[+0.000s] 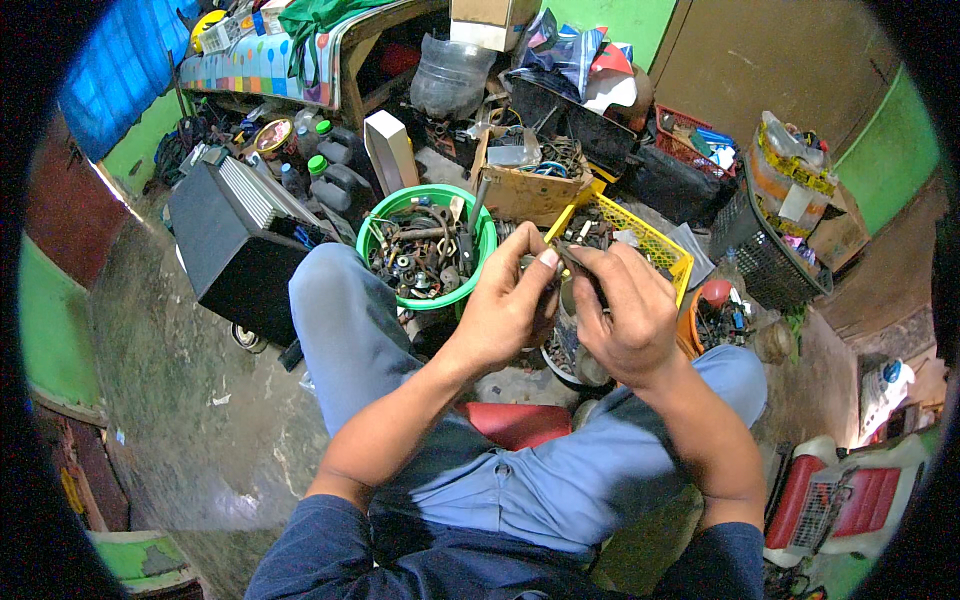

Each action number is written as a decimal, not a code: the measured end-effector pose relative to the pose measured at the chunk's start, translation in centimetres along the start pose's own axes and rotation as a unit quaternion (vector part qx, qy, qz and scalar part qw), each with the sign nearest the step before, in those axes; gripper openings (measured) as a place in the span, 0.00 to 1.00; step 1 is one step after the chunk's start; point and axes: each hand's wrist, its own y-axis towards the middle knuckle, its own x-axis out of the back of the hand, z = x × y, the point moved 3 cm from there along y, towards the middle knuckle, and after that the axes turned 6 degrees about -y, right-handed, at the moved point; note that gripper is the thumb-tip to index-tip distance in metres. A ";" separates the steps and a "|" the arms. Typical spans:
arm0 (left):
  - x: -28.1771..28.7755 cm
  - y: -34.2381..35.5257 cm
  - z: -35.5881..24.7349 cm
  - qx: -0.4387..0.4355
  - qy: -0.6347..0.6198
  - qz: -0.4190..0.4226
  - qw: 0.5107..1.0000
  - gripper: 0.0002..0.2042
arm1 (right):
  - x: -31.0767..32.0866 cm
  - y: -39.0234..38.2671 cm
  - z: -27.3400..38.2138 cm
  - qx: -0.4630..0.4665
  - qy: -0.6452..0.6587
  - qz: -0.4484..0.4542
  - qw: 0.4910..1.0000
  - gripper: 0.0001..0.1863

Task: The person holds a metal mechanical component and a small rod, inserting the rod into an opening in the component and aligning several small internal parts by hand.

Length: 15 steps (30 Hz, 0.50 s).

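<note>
I have two bare hands raised in front of me, brought close together above the gap between my two knees in faded blue trousers. In my left hand [503, 305], thumb and forefinger press together, pinching one small, slim, dark piece [566, 257]; the fingertips of my right hand [637, 318] close on the same piece from the other side, so two grips share one thing. My fingers cover much of it, and I cannot tell what it is made of. It is held up off the floor [215, 420], in front of one yellow plastic basket with pierced walls [655, 237].

To the left of the basket stands one round, bright green plastic tub [488, 240], heaped with dark metal and plastic parts, too many and too tangled to count. One orange container [688, 328] sits near my right knee. Behind the tub and basket is one open brown cardboard box [530, 193] with wires in it. Further left I see two dark grey jugs with green caps [338, 187] and one large black box-shaped case [240, 265]. One red, smooth-surfaced object [518, 424] shows between my legs.
</note>
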 end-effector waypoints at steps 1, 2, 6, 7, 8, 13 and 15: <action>-0.3 -0.1 0.1 -0.022 0.008 0.005 1.000 0.08 | 0.2 0.2 0.2 -0.004 -0.001 0.001 1.000 0.14; -0.3 -0.1 0.0 -0.019 -0.004 0.012 1.000 0.08 | 0.2 0.3 0.3 -0.008 -0.001 0.001 1.000 0.14; 0.4 0.0 -0.4 0.016 0.005 -0.005 1.000 0.09 | 0.1 -0.1 -0.2 -0.015 0.018 -0.002 1.000 0.13; -0.3 -0.3 -0.6 0.019 -0.011 -0.003 1.000 0.09 | 0.1 0.0 -0.3 -0.020 0.021 -0.006 1.000 0.12; -0.3 -0.1 -0.5 0.014 -0.015 -0.004 1.000 0.09 | 0.2 0.2 -0.3 -0.026 0.024 -0.010 0.999 0.12; 0.1 0.2 -0.4 0.020 -0.030 0.000 0.999 0.09 | 0.7 0.7 -0.6 -0.085 0.047 -0.066 0.993 0.07; 0.4 0.3 -0.3 0.019 -0.029 -0.020 0.999 0.09 | 0.9 0.6 -0.7 -0.119 0.045 -0.088 0.988 0.06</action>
